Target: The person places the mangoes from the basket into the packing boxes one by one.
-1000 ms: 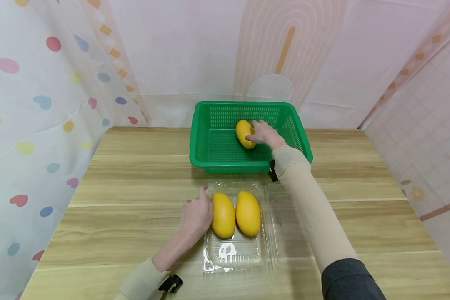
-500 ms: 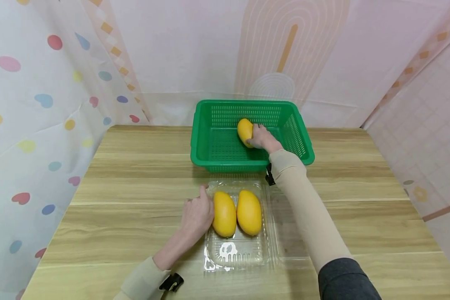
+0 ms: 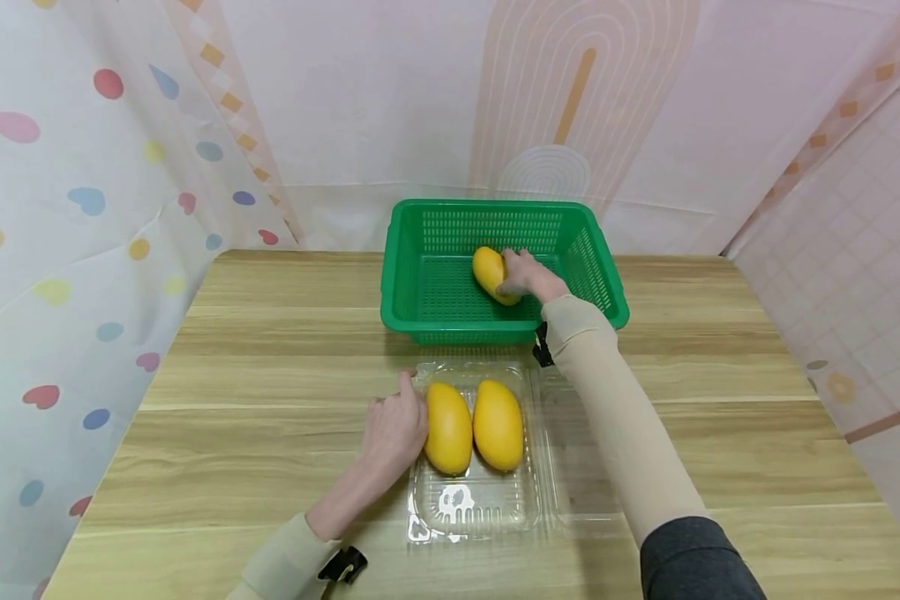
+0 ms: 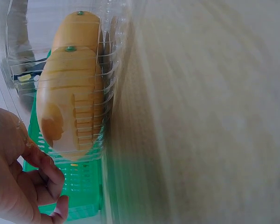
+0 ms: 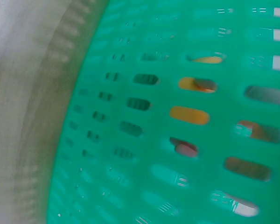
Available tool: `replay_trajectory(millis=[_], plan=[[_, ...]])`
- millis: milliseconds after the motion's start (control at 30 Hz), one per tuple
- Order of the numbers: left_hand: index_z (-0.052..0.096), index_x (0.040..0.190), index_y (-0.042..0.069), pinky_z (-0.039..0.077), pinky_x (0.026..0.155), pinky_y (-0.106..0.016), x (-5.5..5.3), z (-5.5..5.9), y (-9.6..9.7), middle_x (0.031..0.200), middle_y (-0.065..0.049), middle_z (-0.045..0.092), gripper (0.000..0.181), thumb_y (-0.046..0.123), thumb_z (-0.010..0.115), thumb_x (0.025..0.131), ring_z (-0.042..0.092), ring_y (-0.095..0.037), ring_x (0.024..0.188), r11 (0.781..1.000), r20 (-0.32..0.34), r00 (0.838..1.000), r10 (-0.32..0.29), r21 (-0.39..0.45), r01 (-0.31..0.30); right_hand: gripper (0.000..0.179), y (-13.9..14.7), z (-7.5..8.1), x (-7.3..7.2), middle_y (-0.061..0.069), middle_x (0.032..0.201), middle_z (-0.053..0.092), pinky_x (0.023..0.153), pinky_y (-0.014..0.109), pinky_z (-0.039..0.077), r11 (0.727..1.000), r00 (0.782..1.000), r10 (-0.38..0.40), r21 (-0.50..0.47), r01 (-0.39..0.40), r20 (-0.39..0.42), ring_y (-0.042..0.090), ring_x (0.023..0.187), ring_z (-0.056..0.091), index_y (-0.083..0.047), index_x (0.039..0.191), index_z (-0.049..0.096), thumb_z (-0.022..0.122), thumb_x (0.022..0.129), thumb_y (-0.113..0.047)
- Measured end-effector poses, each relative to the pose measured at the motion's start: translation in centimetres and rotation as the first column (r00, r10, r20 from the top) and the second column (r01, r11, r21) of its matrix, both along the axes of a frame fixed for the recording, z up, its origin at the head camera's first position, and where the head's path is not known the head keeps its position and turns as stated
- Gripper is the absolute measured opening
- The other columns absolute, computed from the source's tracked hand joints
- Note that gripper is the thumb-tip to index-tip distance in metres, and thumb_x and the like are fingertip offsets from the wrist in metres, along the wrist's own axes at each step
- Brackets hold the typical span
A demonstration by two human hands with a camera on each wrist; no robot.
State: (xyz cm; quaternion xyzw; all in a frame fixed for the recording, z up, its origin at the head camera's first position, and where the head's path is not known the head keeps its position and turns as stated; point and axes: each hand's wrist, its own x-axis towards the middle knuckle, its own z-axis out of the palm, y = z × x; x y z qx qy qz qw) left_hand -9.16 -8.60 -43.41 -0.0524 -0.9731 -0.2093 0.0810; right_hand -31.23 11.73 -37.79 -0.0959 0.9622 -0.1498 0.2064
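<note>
In the head view a green plastic basket [image 3: 457,327] stands at the table's back, with one yellow mango [image 3: 488,268] inside. My right hand [image 3: 527,274] reaches over the rim and grips that mango from its right side. Nearer to me lies a clear plastic clamshell container [image 3: 474,510], unfolded flat. Two mangoes, a left one [image 3: 447,430] and a right one [image 3: 498,426], sit side by side in its tray. My left hand [image 3: 394,423] holds the tray's left rim with bent fingers, beside the left mango. The basket's slotted wall [image 5: 144,186] hides most of the right hand in the right wrist view.
The container's transparent lid [image 3: 581,483] lies to the right of the tray, partly under my right forearm. Wood-patterned table surface [image 3: 255,400] extends to both sides. Patterned cloth [image 3: 360,117] hangs behind the basket and along the sides.
My right hand has closed in on the mango in the basket. The mango has tilted, its lower end turning right toward the hand. The left hand and the container stay in place.
</note>
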Motion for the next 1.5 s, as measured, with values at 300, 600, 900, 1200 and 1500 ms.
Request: replay_trajectory(millis=[300,600,900,1200,1500], plan=[[0.046,0.118,-0.005,0.047,0.068,-0.045,0.0,0.1,0.0,0.049,-0.006,0.05,0.029,0.011,0.039,0.096,0.059,-0.031,0.056,1.0,0.018,1.0,0.004,0.0,-0.004,0.068,-0.5,0.2,0.7,0.018,0.142,0.034,0.102,0.047,0.04,0.999,0.999,0.043,-0.032,-0.042,0.033,0.031,0.123,0.041,-0.012,0.142,0.027,0.066,0.086,-0.021],[0.046,0.119,-0.006,0.047,0.067,-0.044,0.0,0.1,0.0,0.049,-0.006,0.049,0.029,0.012,0.039,0.096,0.058,-0.03,0.055,1.0,0.018,1.0,0.001,0.004,-0.001,0.086,-0.7,-1.3,1.1,0.016,0.141,0.038,0.102,0.047,0.04,0.998,0.997,0.06,-0.017,-0.06,0.044,0.031,0.125,0.044,-0.016,0.145,0.018,0.074,0.081,-0.032],[0.046,0.119,-0.005,0.047,0.069,-0.045,0.0,0.2,0.1,0.05,-0.008,0.052,0.03,0.012,0.039,0.096,0.061,-0.033,0.059,1.0,0.025,1.0,0.011,0.01,-0.012,0.082,-0.6,-1.6,1.2,0.015,0.148,0.031,0.1,0.049,0.042,0.994,0.994,0.106,-0.001,-0.106,0.019,0.031,0.127,0.042,-0.023,0.149,0.021,0.071,0.084,-0.028],[0.047,0.118,-0.006,0.047,0.067,-0.044,-0.1,0.0,0.1,0.048,-0.005,0.049,0.03,0.011,0.04,0.095,0.058,-0.03,0.055,1.0,0.009,1.0,0.002,0.007,-0.002,0.079,0.0,-0.7,1.4,0.017,0.141,0.039,0.094,0.048,0.044,0.991,0.991,0.128,-0.04,-0.13,-0.043,0.03,0.116,0.047,-0.019,0.149,0.023,0.068,0.084,-0.026],[0.047,0.118,-0.007,0.048,0.068,-0.045,-0.1,0.0,0.1,0.049,-0.006,0.051,0.03,0.01,0.04,0.095,0.061,-0.032,0.058,1.0,0.008,1.0,0.003,-0.004,-0.003,0.079,0.5,0.4,1.5,0.018,0.128,0.049,0.089,0.048,0.048,0.979,0.957,0.135,-0.114,-0.168,-0.257,0.03,0.105,0.054,-0.015,0.145,0.03,0.072,0.08,-0.03]])
